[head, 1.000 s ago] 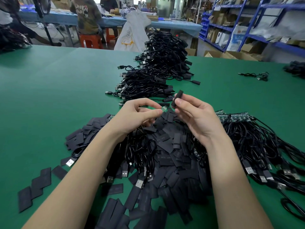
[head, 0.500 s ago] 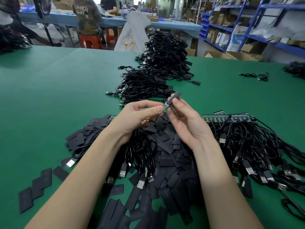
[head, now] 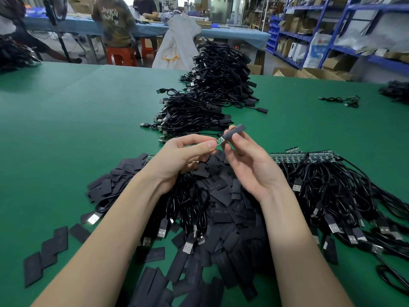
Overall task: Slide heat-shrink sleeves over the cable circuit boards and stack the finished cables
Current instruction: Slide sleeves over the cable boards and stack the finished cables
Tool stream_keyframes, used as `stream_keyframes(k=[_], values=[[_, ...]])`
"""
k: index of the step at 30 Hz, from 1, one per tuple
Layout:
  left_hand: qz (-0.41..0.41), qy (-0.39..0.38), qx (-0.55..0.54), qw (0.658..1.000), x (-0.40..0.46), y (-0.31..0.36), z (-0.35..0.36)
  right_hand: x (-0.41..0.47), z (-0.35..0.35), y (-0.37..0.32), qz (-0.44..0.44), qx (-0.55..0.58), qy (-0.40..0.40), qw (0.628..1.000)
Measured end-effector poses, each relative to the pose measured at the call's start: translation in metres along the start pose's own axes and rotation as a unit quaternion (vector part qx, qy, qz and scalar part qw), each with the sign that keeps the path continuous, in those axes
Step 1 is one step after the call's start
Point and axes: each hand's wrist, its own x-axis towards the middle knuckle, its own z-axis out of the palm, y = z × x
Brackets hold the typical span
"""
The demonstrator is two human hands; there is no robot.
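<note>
I see both forearms reaching up from the bottom edge and meeting just above the centre of the frame. My left hand (head: 183, 155) is turned palm-down with thumb and forefinger pinched on the small green circuit board (head: 220, 140), the other fingers curled beneath. My right hand (head: 247, 160) faces palm-up toward the camera, its fingertips (head: 240, 138) and thumb gripping the dark heat-shrink sleeve (head: 235, 131), which tilts up to the right. The sleeve's lower end covers the far end of the board; only a short green stub shows between the two hands.

Compared with a second ago, the gap has closed: then the sleeve was held apart from the board, upright in the right hand; half a second ago its mouth was just meeting the board; now it sits over part of it. The hands have also risen slightly in the frame.

Below the hands lies the heap of loose sleeves (head: 223, 209) on the green table (head: 66, 120), mixed with black cables. The row of unsleeved boards (head: 309, 157) with their cables fills centre right. The stack of finished cables (head: 212, 89) runs from just above the hands toward upper centre.
</note>
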Motion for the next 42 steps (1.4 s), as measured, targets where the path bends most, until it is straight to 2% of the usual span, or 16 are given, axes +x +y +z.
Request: stream_keyframes(k=[9,16,25,42], values=[[0.01,-0.013,-0.002,1.0,0.001,-0.001,-0.005,-0.004,0.001,-0.004,-0.023,-0.101,0.0,0.995],[0.012,-0.028,0.04,0.999,0.0,0.001,-0.008,-0.007,-0.003,-0.009,-0.002,-0.148,-0.044,0.988],[0.075,-0.023,0.132,0.988,0.0,0.008,-0.02,-0.005,-0.002,-0.007,-0.011,-0.101,0.028,0.994],[0.153,0.018,0.195,0.969,0.003,0.002,-0.011,-0.001,-0.005,0.0,-0.003,-0.123,0.016,0.992]])
